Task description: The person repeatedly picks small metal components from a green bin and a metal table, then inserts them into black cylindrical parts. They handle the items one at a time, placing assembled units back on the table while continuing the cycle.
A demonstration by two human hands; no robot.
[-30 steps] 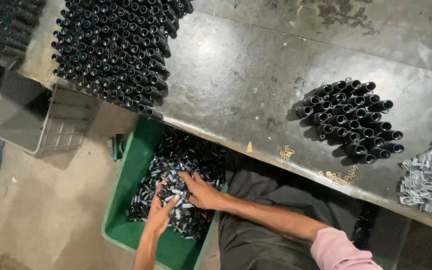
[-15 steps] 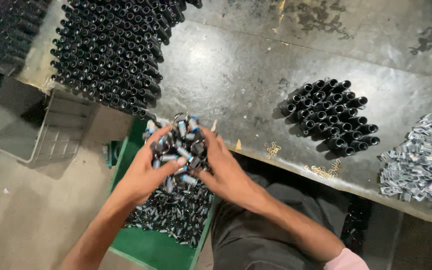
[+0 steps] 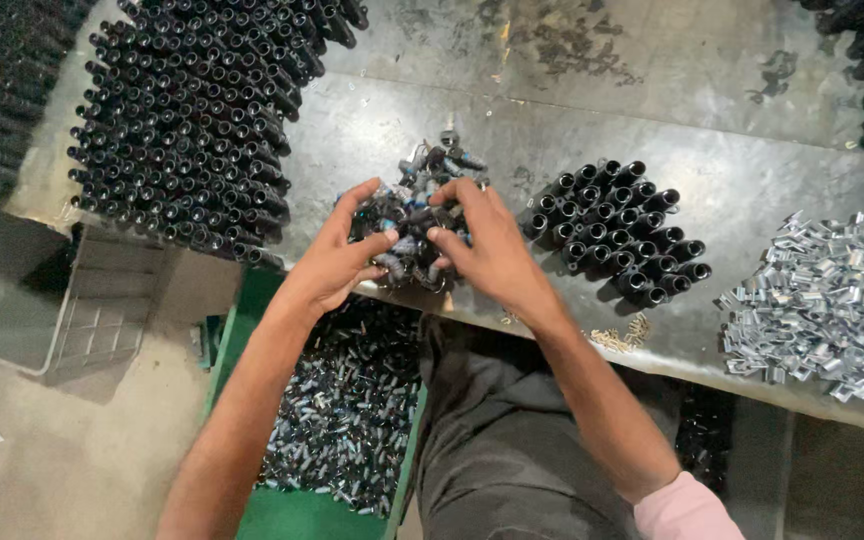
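Note:
Both hands cup a heap of small dark and blue-grey metal tube pieces (image 3: 420, 205) at the near edge of the grey metal table (image 3: 592, 110). My left hand (image 3: 344, 250) holds the heap's left side, my right hand (image 3: 479, 240) its right side, fingers curled around it. The heap rests on or just above the tabletop; I cannot tell which. Below the table edge, a green bin (image 3: 282, 510) holds many more of the same pieces.
A large block of upright black tubes (image 3: 187, 120) stands at the left, a smaller block (image 3: 622, 235) just right of my hands. A pile of shiny silver clips (image 3: 822, 300) lies far right. A grey crate (image 3: 42, 300) sits on the floor at left.
Both hands scooped a heap of pieces out of the green bin, lifted it and brought it up onto the table edge.

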